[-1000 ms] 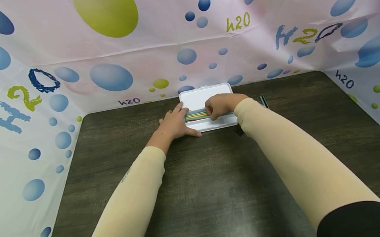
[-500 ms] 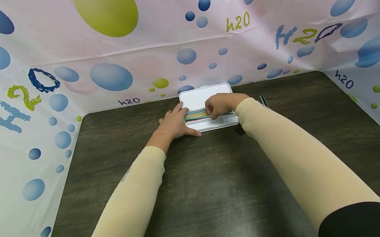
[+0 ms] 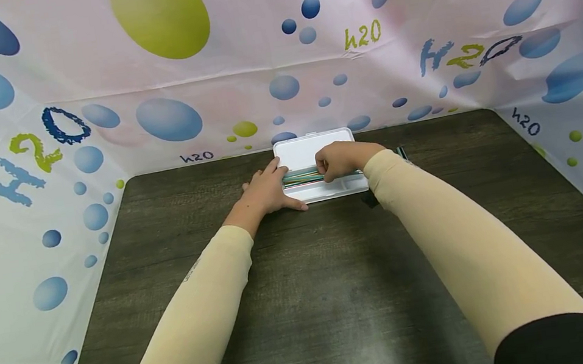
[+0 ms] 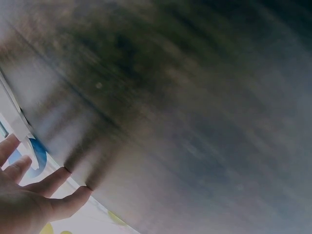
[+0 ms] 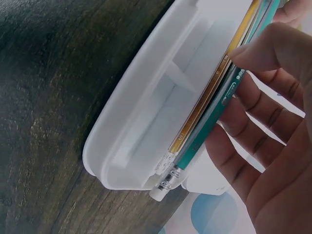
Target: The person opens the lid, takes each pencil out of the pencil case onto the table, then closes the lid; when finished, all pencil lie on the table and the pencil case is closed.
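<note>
A white pencil case [image 3: 320,191] lies at the far edge of the table, its lid [image 3: 300,152] raised against the back. Several pencils lie lengthwise over it. In the right wrist view a green pencil [image 5: 207,122] with a white eraser and yellow pencils [image 5: 197,116] lie side by side. My right hand [image 3: 342,159] pinches these pencils, thumb on top and fingers curled underneath. My left hand [image 3: 264,192] spreads around the case's left end, thumb by the front edge and another fingertip by the lid. The left wrist view shows its straight fingers [image 4: 51,183].
A dark, slim object [image 3: 402,152] lies on the table [image 3: 307,303] behind the right forearm, mostly hidden. A white sheet [image 3: 229,42] with printed bubbles walls off the back and both sides. The case has a divider [image 5: 179,75] inside its front section.
My right hand has shifted very slightly right along the case with the pencils. Less yellow shows among the pencils in the head view. My left hand stays in place.
</note>
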The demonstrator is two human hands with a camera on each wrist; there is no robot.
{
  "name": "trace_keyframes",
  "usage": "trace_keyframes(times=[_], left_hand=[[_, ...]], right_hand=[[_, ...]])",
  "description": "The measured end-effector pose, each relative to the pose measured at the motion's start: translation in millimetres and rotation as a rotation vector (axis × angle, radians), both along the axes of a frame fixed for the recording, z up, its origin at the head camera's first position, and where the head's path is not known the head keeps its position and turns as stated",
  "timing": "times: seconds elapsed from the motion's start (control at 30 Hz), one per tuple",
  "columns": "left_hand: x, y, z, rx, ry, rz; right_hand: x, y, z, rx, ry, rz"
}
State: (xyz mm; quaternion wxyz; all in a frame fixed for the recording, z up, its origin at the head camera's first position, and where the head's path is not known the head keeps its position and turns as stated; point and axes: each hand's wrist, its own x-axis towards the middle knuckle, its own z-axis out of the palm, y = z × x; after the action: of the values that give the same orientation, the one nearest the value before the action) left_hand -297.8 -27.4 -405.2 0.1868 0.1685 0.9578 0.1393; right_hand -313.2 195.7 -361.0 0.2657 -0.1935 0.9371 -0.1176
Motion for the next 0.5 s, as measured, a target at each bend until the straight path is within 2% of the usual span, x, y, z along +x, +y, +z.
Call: trace_keyframes(times=[0.27,0.43,0.5], left_hand=[[-0.3,-0.1,-1.3,-0.005,-0.001,-0.004],[-0.8,0.2,-1.7,-0.004,0.002,-0.003],[-1.0,0.3,-1.9,-0.004,0.002,-0.003]], right_hand=[[2.6,6.8,-5.2,-0.040,-0.002,-0.031],[2.7,13.0,-8.6,-0.115,-0.021,-0.056],[2.8,15.4,-8.2,-0.150,-0.056,-0.071]])
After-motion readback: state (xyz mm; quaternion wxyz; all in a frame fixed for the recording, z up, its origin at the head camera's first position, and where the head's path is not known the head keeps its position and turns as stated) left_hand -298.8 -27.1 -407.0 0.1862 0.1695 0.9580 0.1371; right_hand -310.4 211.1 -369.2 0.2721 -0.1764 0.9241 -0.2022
